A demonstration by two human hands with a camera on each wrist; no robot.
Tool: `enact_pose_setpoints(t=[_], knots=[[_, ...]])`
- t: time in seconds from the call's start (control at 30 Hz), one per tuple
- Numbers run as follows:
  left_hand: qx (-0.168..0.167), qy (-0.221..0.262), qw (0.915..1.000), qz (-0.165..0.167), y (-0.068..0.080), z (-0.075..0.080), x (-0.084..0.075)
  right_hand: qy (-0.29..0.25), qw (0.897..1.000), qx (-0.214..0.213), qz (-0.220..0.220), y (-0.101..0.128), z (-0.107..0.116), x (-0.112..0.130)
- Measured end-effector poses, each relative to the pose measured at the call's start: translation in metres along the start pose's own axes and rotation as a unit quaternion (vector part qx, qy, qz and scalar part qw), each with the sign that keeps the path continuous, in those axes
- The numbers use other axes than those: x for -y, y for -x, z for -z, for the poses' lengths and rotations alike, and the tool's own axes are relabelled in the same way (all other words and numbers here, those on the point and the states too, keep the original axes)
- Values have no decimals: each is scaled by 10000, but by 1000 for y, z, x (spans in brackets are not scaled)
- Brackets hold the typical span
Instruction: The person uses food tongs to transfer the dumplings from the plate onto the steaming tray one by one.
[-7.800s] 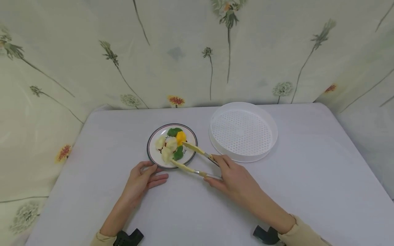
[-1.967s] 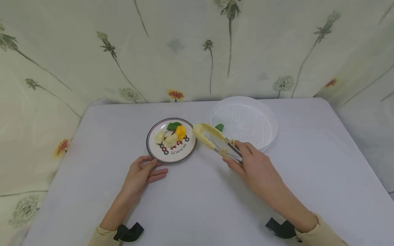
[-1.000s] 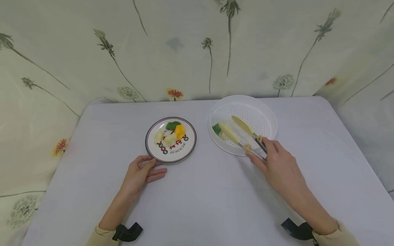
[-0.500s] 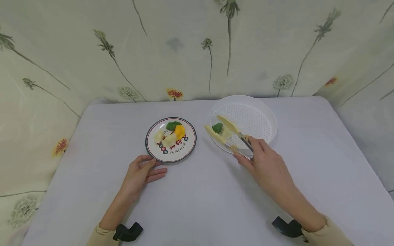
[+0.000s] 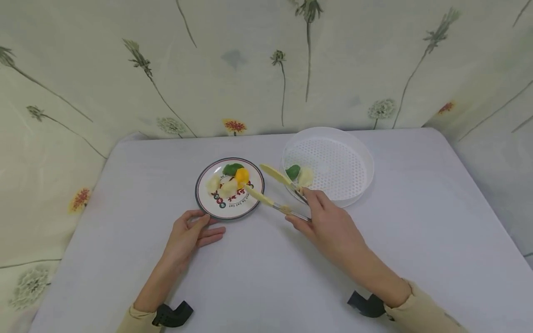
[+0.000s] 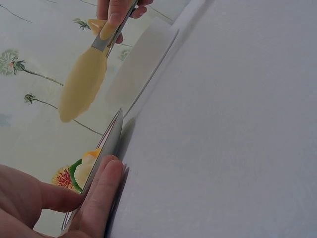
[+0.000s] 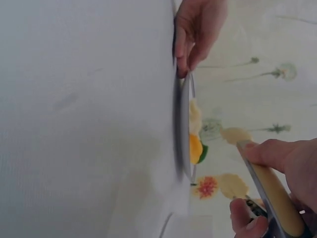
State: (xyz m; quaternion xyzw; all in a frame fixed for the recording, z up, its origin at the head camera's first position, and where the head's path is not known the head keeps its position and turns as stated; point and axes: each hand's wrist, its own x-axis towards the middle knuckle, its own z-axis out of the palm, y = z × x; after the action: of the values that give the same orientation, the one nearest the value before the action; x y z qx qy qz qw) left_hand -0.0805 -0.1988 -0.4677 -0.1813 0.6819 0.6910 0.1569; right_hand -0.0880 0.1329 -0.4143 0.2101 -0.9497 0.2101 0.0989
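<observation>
A table [image 5: 266,286] covered in a plain pale lilac-grey cloth fills the near and middle scene. Cream fabric [image 5: 250,69] printed with dandelion stems and small red-orange flowers hangs behind it and wraps both left and right sides. Light is soft and even.

right hand [image 7: 285,188] grips tongs [image 7: 275,196]; plate [image 7: 181,134] edge-on, left hand [image 7: 198,29] touching rim.

There are two hands, one plate [image 5: 207,206], one white tray [image 5: 354,143] with holes and one pair of tongs [image 5: 270,187]. Four food pieces sit on the plate (left of middle), two in the tray.
</observation>
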Motion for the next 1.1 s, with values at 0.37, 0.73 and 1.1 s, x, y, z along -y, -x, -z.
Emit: enact_pose_setpoints(t=[0.37,0.73,1.1], knots=[[-34,-34,10000,-23,1,-1,-1,-58,9980,90,618,-15,-29,20],[-15,25,10000,-73,-2,-1,1,245,9966,270,737,-32,-42,28],[3,39,10000,-71,-3,1,3,989,9876,228,1198,-44,-44,26]])
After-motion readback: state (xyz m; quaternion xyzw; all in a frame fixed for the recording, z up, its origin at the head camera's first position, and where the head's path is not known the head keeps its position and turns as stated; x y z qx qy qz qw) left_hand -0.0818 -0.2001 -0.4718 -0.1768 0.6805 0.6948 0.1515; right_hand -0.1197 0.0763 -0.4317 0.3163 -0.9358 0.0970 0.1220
